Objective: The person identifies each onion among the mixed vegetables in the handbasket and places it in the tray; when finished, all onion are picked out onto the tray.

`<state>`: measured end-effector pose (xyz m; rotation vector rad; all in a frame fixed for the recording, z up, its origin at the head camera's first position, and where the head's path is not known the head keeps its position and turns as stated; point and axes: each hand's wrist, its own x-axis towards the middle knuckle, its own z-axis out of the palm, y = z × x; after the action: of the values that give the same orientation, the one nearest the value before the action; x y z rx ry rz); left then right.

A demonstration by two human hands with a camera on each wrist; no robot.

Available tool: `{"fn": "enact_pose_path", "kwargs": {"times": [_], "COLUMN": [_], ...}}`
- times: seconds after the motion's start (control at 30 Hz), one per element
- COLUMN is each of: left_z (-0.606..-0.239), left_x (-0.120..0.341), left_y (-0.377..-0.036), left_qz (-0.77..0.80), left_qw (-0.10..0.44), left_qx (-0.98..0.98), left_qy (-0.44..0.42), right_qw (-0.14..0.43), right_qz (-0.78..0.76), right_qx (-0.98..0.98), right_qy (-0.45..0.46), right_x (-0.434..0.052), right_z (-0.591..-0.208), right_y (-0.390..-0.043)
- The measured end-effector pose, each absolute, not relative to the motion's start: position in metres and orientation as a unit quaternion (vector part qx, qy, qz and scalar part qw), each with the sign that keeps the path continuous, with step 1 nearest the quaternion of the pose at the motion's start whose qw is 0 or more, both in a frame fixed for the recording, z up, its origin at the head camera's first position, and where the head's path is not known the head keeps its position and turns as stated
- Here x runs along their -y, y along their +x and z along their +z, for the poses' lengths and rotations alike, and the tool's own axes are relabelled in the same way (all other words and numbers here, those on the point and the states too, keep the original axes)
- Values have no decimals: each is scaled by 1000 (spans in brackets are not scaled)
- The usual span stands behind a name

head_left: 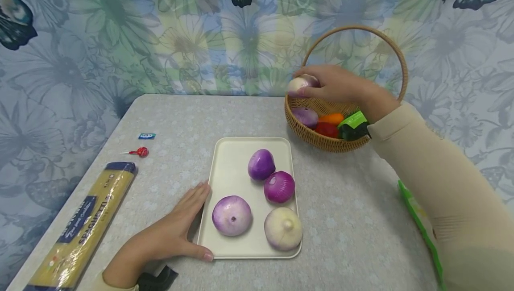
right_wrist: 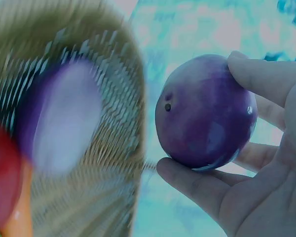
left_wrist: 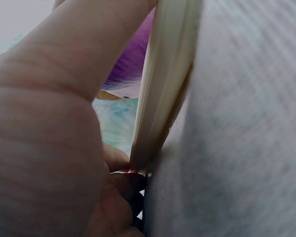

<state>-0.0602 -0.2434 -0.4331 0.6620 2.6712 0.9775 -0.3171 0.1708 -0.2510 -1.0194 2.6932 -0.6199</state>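
Right hand [head_left: 341, 86] is gripping a purple onion [right_wrist: 204, 112] above the wicker basket [head_left: 321, 141].
Left hand [head_left: 168, 233], fingers relaxed, is touching the cream tray [head_left: 233, 166] edge.

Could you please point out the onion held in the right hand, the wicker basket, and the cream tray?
onion [right_wrist: 204, 111], right wrist view, middle of its purple skin.
wicker basket [head_left: 309, 135], head view, front of its woven wall.
cream tray [head_left: 230, 168], head view, bare left part of its floor.

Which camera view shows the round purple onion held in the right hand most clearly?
The right wrist view: the round purple onion fills the frame, pinched between fingers and thumb. The head view shows only its pale end beyond the right hand. The left wrist view misses it.
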Motion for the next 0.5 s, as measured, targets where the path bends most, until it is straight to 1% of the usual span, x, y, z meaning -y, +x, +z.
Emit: {"fn": "enact_pose_path", "kwargs": {"times": [0.1,0.23,0.4,0.5], "left_z": [-433,-433,-432,-432], "left_x": [244,245,246,246], "left_y": [-60,-61,-61,-61], "left_qz": [330,329,332,329], "left_qw": [110,110,111,111], "left_qx": [-910,-910,-908,-908], "left_qy": [225,226,231,235], "right_qw": [98,85,65,72], "right_qz": [-228,-252,-244,-233], "right_qx": [-899,-865,-805,-778], "right_qy": [-361,-425,-537,-579], "right_x": [-151,-120,-77,-53], "right_z": [-247,-251,-273,-290], "right_y": [-303,-287,-263,-246]}}
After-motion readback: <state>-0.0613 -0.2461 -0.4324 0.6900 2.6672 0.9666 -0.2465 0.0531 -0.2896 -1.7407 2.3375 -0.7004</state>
